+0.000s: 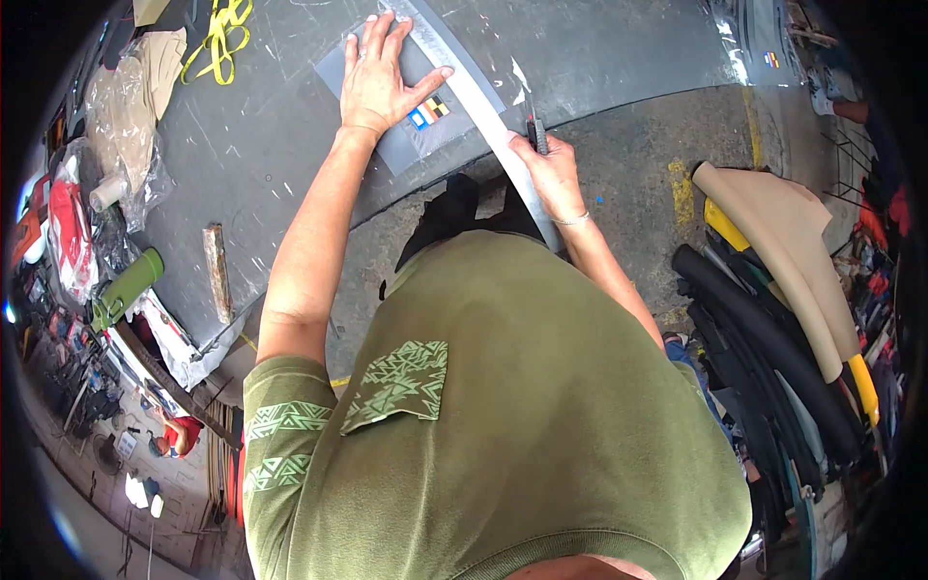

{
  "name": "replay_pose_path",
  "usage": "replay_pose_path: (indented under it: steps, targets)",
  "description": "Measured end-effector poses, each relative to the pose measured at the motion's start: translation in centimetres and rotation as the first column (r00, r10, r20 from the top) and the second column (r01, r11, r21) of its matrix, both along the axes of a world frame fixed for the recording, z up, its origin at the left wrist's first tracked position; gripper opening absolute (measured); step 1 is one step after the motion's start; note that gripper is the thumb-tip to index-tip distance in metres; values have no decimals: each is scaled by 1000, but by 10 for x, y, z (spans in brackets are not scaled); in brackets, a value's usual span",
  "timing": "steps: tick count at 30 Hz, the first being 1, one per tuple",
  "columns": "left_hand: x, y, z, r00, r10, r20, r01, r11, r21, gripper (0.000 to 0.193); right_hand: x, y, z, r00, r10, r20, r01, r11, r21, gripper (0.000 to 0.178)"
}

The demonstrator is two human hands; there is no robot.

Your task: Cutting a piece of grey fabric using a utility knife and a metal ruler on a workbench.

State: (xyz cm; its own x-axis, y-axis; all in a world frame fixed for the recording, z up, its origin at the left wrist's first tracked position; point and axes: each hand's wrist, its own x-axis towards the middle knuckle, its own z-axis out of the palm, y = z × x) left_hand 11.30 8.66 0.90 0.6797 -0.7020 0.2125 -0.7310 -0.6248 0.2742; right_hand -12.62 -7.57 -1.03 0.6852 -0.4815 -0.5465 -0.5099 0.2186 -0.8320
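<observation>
My left hand (pixel 377 89) lies flat with its fingers spread on a grey translucent sheet (pixel 398 153), its thumb and fingertips against a long metal ruler (pixel 471 95). Beside that thumb, a small blue, white, yellow and black printed patch (pixel 428 112) shows on the sheet. The ruler runs slantwise over the sheet and past the table's near edge toward my body. Near that edge my right hand (pixel 554 178) is closed round a dark utility knife (pixel 537 135), the knife's end pointing away from me. The right thumb rests along the ruler. The blade cannot be made out.
The dark table (pixel 261 135) carries a yellow strap (pixel 225 43), a worn stick (pixel 217 274) and plastic-wrapped items (pixel 124 116) at left. A green roll (pixel 130 287) sits at its left edge. Right of me, a tan roll (pixel 773 261) and black rolls (pixel 773 338) lie together. A person's foot (pixel 822 95) shows far right.
</observation>
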Motion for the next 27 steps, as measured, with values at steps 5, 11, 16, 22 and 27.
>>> replay_pose_path:
  steps: [5,11,16,22,27]
  targets:
    - [-3,-2,10,1000,11,-3,-11,1000,-2,99,2,0,6,1000,-12,4,12,1000,13,26]
    - [-7,-7,28,990,22,-137,-10,996,92,94,3,1,12,999,-37,12,37,999,26,26]
    - [-1,5,3,917,-329,-226,120,767,-630,94,7,5,17,999,-42,30,40,999,36,24]
    - [-7,-6,25,992,24,-124,-15,997,76,95,3,0,10,1000,-16,-11,16,1000,-7,24]
    - [-8,-7,28,993,30,-117,-19,996,93,95,2,-1,9,999,18,-43,-17,1000,3,24]
